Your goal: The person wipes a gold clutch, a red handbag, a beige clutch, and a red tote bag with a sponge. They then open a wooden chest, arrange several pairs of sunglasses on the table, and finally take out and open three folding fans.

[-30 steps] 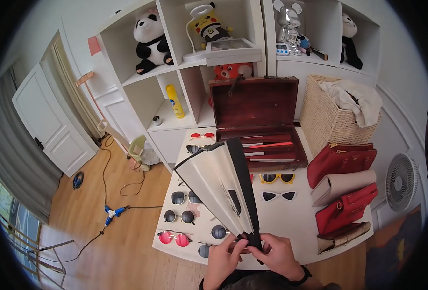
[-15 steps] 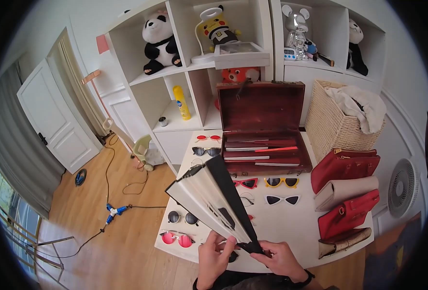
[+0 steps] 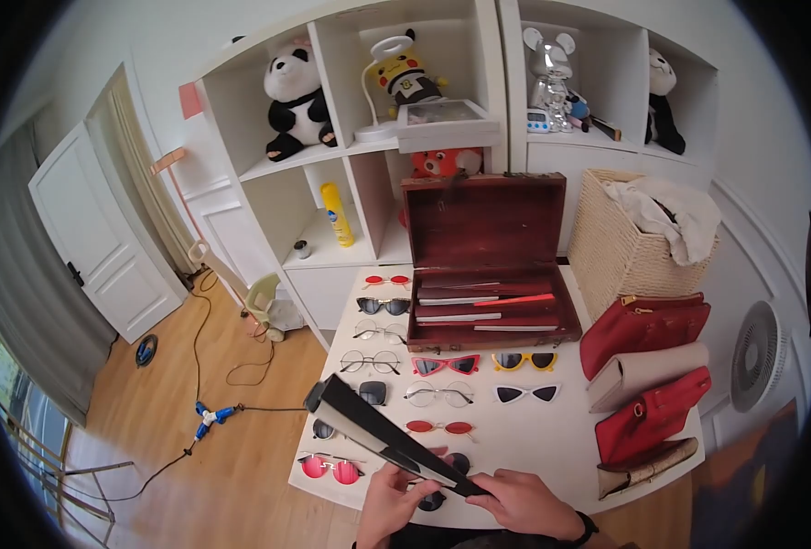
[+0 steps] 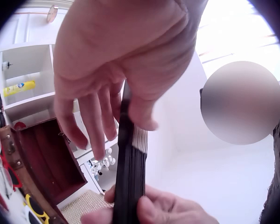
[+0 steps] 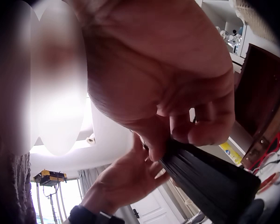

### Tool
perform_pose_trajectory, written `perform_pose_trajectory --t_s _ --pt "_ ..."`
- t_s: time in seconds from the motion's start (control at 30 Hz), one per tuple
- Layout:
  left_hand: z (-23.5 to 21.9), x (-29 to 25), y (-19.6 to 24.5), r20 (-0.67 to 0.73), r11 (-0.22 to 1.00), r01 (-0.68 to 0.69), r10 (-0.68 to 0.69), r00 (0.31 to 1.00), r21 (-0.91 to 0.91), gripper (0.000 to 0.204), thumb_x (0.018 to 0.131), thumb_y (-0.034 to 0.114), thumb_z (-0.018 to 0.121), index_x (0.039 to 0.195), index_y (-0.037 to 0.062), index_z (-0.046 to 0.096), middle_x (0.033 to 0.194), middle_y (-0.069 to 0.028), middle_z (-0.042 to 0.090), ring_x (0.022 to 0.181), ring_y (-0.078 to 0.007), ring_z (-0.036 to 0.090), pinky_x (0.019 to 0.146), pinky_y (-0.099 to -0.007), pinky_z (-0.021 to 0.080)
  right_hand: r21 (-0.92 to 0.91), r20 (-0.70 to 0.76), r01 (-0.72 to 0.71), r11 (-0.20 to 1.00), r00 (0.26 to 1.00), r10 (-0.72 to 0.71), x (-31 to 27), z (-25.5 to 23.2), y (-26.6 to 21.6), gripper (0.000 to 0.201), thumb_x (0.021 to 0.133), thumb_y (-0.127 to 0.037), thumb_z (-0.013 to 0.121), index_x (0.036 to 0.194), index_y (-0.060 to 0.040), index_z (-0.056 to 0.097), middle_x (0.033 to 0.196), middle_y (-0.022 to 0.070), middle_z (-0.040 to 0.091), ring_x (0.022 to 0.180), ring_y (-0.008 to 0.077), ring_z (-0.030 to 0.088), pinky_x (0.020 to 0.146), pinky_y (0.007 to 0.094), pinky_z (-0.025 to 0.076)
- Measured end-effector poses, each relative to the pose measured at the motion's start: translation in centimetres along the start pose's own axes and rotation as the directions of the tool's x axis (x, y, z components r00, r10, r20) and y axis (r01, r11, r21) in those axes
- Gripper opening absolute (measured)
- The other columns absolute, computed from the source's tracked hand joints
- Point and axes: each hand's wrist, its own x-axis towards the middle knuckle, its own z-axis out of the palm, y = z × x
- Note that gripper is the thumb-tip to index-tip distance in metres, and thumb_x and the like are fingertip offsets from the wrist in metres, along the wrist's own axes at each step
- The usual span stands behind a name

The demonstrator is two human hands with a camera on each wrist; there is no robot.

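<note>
White cube shelves fill the back, with a pale table in front carrying rows of sunglasses, a dark red case with its lid up, and handbags along the right side. Above the near part of it, a black-and-white folding fan slants with its wide end away from the person, mostly folded, one pale strip showing. Right hand grips the narrow end between thumb and fingers; left hand pinches it a bit further up. Looks like the folding-up step to me, nearly done. Next move, I'd say, calls for squeezing the ribs flush toward the wide end while the right hand steadies the base. Can't tell if the pleats sit straight inside, so go gently.
</note>
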Motion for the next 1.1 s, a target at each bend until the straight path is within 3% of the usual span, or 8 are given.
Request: perform_pose_trajectory --t_s 0.03,0.17,0.27,0.53,0.6,0.87,0.9,1.1 --pt "-0.6 -0.1 0.0 0.061 0.998 0.013 -0.009 0.998 -0.068 0.044 0.08 -0.006 0.075 0.12 -0.0064 0.056 0.134 -0.0236 0.056 0.12 -0.0284 0.061 0.096 -0.0352 0.053 0.004 -0.011 -0.013 1.0 1.0 0.013 -0.1 0.6 0.6 0.026 0.092 -0.028 0.067 0.112 -0.0115 0.067 0.068 0.0094 0.058 0.065 0.0275 0.059 0.059 0.036 0.048" --pt "-3.0 -1.6 1.0 0.048 0.997 0.04 -0.037 0.998 -0.061 0.053 0.062 -0.021 0.077 0.097 0.0 0.045 0.098 -0.0288 0.069 0.104 -0.0456 0.066 0.088 -0.0546 0.058 -0.068 0.096 0.077 0.995 0.993 -0.07 -1.2 1.9 1.8 0.025 0.093 -0.028 0.065 0.113 -0.0131 0.066 0.07 0.009 0.059 0.067 0.0275 0.061 0.058 0.0382 0.05" --pt "-2.8 -2.5 1.5 -0.056 0.998 -0.002 0.005 0.998 0.066 0.03 0.077 -0.006 0.076 0.1 -0.0058 0.057 0.088 -0.0174 0.07 0.085 -0.0269 0.071 0.075 -0.0349 0.059 0.0 0.113 0.081 0.997 0.99 -0.08 -1.6 2.6 2.3 0.026 0.092 -0.031 0.065 0.113 -0.0143 0.066 0.07 0.0089 0.06 0.069 0.0265 0.062 0.057 0.0389 0.05" --pt "-4.2 -2.0 0.5 -0.231 0.982 -0.168 0.145 0.962 -0.085 0.051 0.071 0.003 0.085 0.108 -0.005 0.05 0.105 -0.0266 0.064 0.097 -0.0374 0.067 0.077 -0.0514 0.06 -0.166 0.203 0.071 0.984 0.978 -0.036 -2.5 1.0 3.0 0.028 0.09 -0.037 0.065 0.105 -0.0134 0.064 0.071 0.0074 0.061 0.076 0.0254 0.065 0.058 0.0381 0.052" --pt "-5.0 -2.1 -0.1 -0.364 0.898 -0.419 0.347 0.864 -0.137 0.06 0.074 0.015 0.086 0.116 -0.0046 0.047 0.101 -0.0256 0.064 0.093 -0.037 0.068 0.077 -0.0506 0.059 -0.185 0.198 0.046 0.982 0.98 -0.009 -3.2 1.1 4.6 0.028 0.091 -0.038 0.064 0.105 -0.0135 0.063 0.071 0.008 0.061 0.077 0.0261 0.065 0.059 0.0389 0.052" --pt "-2.9 0.2 1.3 -0.351 0.888 -0.435 0.458 0.817 0.148 0.043 0.08 0.002 0.074 0.117 -0.0026 0.053 0.106 -0.019 0.066 0.085 -0.0283 0.07 0.075 -0.0382 0.059 -0.153 0.27 -0.15 0.977 0.944 0.188 -6.3 0.5 5.7 0.03 0.093 -0.039 0.061 0.106 -0.0126 0.057 0.078 0.0113 0.065 0.081 0.0322 0.066 0.065 0.0448 0.053" --pt "-2.7 0.0 1.7 -0.403 0.932 -0.355 0.3 0.865 -0.068 0.057 0.067 -0.02 0.071 0.116 -0.0003 0.05 0.102 -0.0252 0.066 0.095 -0.0363 0.068 0.083 -0.0523 0.061 -0.175 0.261 -0.166 0.971 0.942 0.208 -6.6 0.6 5.7 0.031 0.093 -0.039 0.061 0.107 -0.0111 0.057 0.078 0.0118 0.065 0.082 0.0323 0.066 0.066 0.0447 0.053" --pt "1.9 2.2 2.0 -0.421 0.976 -0.167 0.211 0.882 0.137 0.059 0.072 -0.014 0.073 0.125 -0.0004 0.053 0.107 -0.0213 0.067 0.093 -0.0273 0.069 0.079 -0.0357 0.061 -0.274 0.082 -0.145 0.951 0.981 0.174 -8.0 1.3 5.4 0.035 0.092 -0.032 0.062 0.11 -0.0033 0.054 0.079 0.0146 0.064 0.081 0.0341 0.066 0.067 0.043 0.054"
